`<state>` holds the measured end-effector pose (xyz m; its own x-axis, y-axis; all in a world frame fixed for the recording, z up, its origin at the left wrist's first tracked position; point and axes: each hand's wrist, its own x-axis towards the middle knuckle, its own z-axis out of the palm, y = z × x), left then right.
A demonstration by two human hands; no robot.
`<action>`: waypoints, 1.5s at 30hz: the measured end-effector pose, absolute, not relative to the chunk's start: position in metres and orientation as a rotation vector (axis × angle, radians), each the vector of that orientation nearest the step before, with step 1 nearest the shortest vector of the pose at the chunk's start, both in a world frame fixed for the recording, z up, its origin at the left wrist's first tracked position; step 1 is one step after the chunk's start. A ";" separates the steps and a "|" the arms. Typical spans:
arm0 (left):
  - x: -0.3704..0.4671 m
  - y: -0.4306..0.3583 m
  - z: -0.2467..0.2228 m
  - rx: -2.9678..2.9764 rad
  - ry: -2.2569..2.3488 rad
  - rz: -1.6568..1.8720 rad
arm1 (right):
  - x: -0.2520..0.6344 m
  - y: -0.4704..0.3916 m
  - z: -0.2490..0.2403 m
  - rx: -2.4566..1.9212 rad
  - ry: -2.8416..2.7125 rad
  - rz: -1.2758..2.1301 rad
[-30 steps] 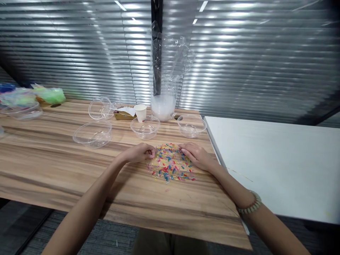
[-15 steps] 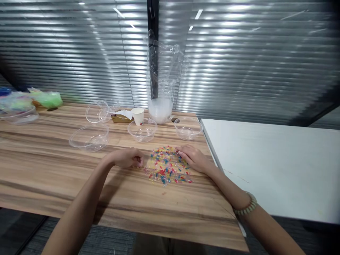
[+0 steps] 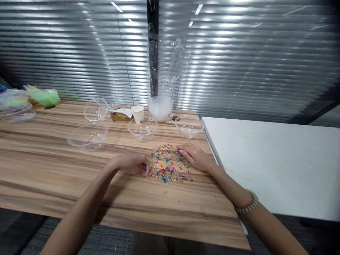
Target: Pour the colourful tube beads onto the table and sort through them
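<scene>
Mostly between hands [image 3: 136, 164] [image 3: 196, 157]: colourful pieces [image 3: 167, 170]

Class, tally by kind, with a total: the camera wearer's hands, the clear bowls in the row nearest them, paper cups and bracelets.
Left hand and right hand: 2
Clear bowls, nearest row: 3
Paper cup: 1
Bracelet: 1
Total: 7
The coloured pieces are too small and crowded to count.

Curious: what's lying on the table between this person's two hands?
In the head view, a loose spread of small colourful pieces lies on the wood-grain table between the left hand and right hand.
</scene>
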<state>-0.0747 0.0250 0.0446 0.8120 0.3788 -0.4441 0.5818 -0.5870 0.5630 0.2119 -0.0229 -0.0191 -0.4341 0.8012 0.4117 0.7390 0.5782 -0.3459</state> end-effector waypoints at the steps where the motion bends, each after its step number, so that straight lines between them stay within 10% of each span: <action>1: -0.073 0.024 0.044 2.279 0.684 -0.331 | 0.212 -0.023 -0.019 -1.231 -2.272 0.154; 45: -0.074 0.024 0.046 2.171 0.804 -0.277 | 0.212 -0.023 -0.020 -1.221 -2.278 0.156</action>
<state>-0.0735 0.0241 0.0459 0.7751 0.4566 -0.4366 0.6286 -0.4882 0.6054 0.2124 -0.0231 -0.0198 -0.4400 0.7995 0.4090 0.7362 0.5819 -0.3455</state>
